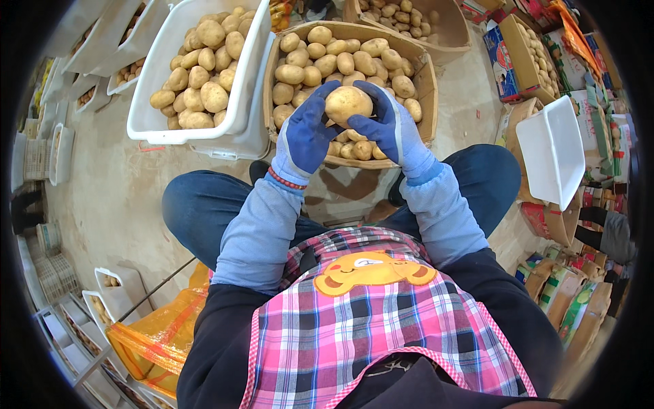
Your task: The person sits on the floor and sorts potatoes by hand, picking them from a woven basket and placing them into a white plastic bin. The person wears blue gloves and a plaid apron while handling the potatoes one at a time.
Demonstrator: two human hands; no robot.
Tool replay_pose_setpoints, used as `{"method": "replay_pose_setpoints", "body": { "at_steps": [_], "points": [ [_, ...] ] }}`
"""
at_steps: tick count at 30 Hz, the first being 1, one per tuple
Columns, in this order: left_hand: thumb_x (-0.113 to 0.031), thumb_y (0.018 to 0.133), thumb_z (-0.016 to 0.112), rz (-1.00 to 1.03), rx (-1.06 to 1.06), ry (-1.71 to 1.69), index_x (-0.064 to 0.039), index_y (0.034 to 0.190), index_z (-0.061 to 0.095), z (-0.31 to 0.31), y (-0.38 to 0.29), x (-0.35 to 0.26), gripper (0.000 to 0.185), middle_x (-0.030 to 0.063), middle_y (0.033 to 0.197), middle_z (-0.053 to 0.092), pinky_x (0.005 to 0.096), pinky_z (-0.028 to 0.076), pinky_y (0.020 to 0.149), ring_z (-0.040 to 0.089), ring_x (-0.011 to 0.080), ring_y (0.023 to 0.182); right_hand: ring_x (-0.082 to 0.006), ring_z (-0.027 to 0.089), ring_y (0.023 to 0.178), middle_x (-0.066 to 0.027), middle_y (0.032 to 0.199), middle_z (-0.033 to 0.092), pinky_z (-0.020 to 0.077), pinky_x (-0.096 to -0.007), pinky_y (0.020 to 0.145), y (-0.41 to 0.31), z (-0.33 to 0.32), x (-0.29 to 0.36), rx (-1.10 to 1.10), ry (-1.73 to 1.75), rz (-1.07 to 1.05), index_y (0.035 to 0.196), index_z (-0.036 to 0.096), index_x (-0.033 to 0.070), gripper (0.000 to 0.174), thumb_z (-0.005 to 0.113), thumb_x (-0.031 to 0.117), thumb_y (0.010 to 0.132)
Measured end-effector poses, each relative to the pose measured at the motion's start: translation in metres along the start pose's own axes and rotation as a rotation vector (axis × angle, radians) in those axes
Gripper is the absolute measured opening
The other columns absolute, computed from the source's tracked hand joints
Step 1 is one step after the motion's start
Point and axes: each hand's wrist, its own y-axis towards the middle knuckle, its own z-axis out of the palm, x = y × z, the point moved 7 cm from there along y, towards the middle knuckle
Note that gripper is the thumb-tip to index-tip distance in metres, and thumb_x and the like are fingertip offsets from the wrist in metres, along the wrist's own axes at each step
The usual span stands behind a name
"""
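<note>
Between my two blue-gloved hands is one large potato (349, 106), held above a cardboard box (431, 110) of potatoes. The fingers of my left hand (309, 130) curve round its left side, and my right hand (383, 120) grips it from the right. Smaller potatoes (363, 150) lie in the box below and behind the hands, which partly hide them. To the left of the box, a white plastic crate (179, 135) holds a heap of potatoes (199, 76) and rests on another pale crate.
Behind the box stands a second cardboard box (452, 48) with potatoes. An empty-looking white tub (549, 151) is tilted at right, near more cartons. An orange mesh sack (163, 332) lies at lower left, beside white crates. People's legs show at the right rim.
</note>
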Motion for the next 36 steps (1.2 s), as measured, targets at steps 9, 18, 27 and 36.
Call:
{"method": "replay_pose_setpoints", "body": {
  "at_steps": [9, 18, 27, 36],
  "points": [
    [-0.037, 0.098, 0.07, -0.155, -0.086, -0.159, -0.008, 0.156, 0.04, 0.009, -0.006, 0.009, 0.071, 0.0152, 0.149, 0.048, 0.0489, 0.053, 0.105, 0.054, 0.0321, 0.135, -0.0231, 0.062, 0.124, -0.0138, 0.135, 0.065, 0.0529, -0.0352, 0.106, 0.005, -0.018, -0.014, 0.038, 0.362, -0.245, 0.125, 0.067, 0.0, 0.036, 0.077, 0.005, 0.091],
    [-0.03, 0.1, 0.065, 0.267, -0.486, -0.491, -0.002, 0.143, 0.05, -0.092, 0.018, -0.038, 0.054, 0.0171, 0.136, 0.058, 0.0429, 0.05, 0.106, 0.059, 0.0299, 0.124, -0.0169, 0.067, 0.109, -0.0081, 0.121, 0.071, 0.0538, -0.0291, 0.093, 0.012, 0.006, -0.071, -0.042, 0.13, 0.159, 0.126, 0.068, 0.0, 0.028, 0.066, 0.013, 0.101],
    [-0.046, 0.108, 0.048, 0.219, -0.533, -0.609, -0.002, 0.153, 0.04, -0.097, 0.006, -0.062, 0.064, 0.0227, 0.16, 0.039, 0.0481, 0.037, 0.12, 0.04, 0.0374, 0.146, -0.0339, 0.059, 0.128, -0.0194, 0.136, 0.062, 0.047, -0.0441, 0.109, 0.106, -0.074, -0.105, -0.512, -0.686, -0.051, 0.144, 0.054, 0.005, 0.059, 0.072, 0.027, 0.092],
    [-0.045, 0.11, 0.045, 0.075, -0.395, -0.51, -0.003, 0.154, 0.042, -0.076, 0.008, -0.028, 0.061, 0.0224, 0.155, 0.047, 0.0461, 0.046, 0.114, 0.05, 0.036, 0.14, -0.0344, 0.059, 0.127, -0.0168, 0.139, 0.06, 0.046, -0.0399, 0.112, 0.167, -0.157, -0.154, -0.537, -0.747, 0.197, 0.147, 0.051, 0.008, 0.068, 0.078, 0.025, 0.087]
  ]
}}
